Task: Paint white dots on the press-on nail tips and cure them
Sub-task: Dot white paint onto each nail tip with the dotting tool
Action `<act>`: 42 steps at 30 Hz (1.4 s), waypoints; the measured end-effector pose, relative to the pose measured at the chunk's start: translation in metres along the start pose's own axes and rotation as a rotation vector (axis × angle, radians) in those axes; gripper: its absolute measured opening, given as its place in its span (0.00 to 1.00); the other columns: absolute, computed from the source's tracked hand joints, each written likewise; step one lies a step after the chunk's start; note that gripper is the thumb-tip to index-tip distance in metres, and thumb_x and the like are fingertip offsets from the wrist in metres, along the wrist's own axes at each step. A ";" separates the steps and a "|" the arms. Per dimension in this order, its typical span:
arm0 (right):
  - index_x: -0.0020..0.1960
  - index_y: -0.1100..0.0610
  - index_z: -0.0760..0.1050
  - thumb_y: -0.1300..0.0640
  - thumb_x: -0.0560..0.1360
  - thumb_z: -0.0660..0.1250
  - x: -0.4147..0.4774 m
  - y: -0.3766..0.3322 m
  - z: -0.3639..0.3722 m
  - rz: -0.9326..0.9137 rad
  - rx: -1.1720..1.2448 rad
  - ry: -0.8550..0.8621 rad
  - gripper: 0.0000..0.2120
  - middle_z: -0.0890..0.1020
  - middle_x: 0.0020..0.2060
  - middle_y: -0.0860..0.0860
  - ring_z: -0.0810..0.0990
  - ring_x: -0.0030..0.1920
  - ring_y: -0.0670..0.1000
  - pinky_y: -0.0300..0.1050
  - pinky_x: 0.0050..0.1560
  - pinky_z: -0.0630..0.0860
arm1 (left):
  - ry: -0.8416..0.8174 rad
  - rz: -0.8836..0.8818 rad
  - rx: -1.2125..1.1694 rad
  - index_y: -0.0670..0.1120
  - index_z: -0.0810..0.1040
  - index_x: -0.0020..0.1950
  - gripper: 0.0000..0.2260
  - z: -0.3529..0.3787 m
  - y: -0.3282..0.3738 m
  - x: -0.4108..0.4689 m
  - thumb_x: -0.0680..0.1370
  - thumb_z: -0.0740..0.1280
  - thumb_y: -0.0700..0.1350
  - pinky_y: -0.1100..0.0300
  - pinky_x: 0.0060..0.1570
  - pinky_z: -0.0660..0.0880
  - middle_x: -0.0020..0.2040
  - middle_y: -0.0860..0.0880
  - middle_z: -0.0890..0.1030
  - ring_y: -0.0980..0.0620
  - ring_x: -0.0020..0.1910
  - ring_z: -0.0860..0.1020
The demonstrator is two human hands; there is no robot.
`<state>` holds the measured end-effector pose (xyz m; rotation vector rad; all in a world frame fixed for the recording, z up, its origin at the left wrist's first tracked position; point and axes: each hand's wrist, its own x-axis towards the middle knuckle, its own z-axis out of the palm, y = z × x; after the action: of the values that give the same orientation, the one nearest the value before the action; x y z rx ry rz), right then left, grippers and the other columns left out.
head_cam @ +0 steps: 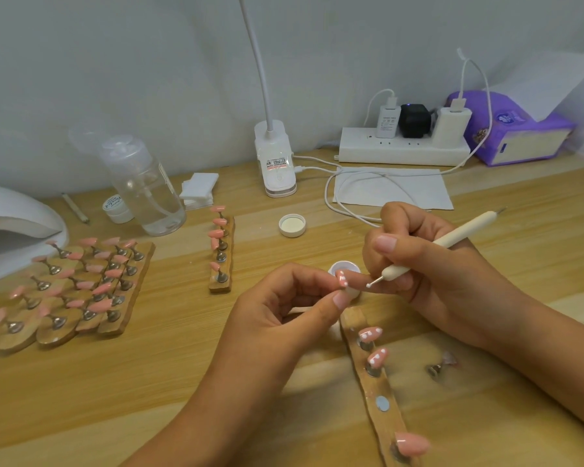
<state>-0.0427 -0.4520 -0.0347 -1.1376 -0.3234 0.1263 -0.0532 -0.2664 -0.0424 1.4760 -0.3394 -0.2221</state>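
— Where are the hands?

— On my feed the left hand pinches a pink nail tip between thumb and fingertips; it already carries a few white dots. The right hand grips the dotting tool like a pen, its white-loaded ball end just beside the tip, not touching. A small white pot sits right behind.

— How far along?

— Early, I'd judge. The near strip shows 2 dotted tips, 1 plain tip and 1 bare magnet spot (likely the held one's place). Farther left, the second strip and the cluster of boards hold only plain pink tips, so most dotting remains. The curing lamp stands well apart at the far left; I take curing to be all ahead.
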 end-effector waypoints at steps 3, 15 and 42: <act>0.32 0.53 0.67 0.61 0.71 0.68 0.001 -0.002 -0.001 0.002 0.021 0.043 0.14 0.69 0.25 0.49 0.68 0.28 0.44 0.49 0.47 0.81 | 0.041 0.065 -0.015 0.53 0.82 0.41 0.07 0.001 0.003 -0.005 0.65 0.76 0.50 0.66 0.42 0.77 0.41 0.52 0.84 0.56 0.43 0.82; 0.33 0.54 0.66 0.56 0.74 0.67 0.010 -0.004 -0.017 -0.041 0.126 0.236 0.13 0.66 0.27 0.48 0.68 0.28 0.44 0.41 0.43 0.78 | -0.265 0.499 0.744 0.51 0.84 0.40 0.04 -0.005 0.007 -0.026 0.72 0.74 0.50 0.73 0.36 0.62 0.36 0.61 0.68 0.64 0.34 0.68; 0.33 0.52 0.69 0.55 0.76 0.66 0.010 -0.002 -0.018 -0.044 0.069 0.237 0.13 0.69 0.27 0.47 0.69 0.29 0.44 0.41 0.43 0.78 | -0.277 0.673 1.014 0.53 0.83 0.41 0.06 -0.011 -0.001 -0.022 0.75 0.71 0.53 0.69 0.33 0.63 0.34 0.57 0.72 0.65 0.36 0.62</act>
<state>-0.0272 -0.4660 -0.0376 -1.0636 -0.1322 -0.0355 -0.0695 -0.2491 -0.0461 2.2071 -1.2776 0.3544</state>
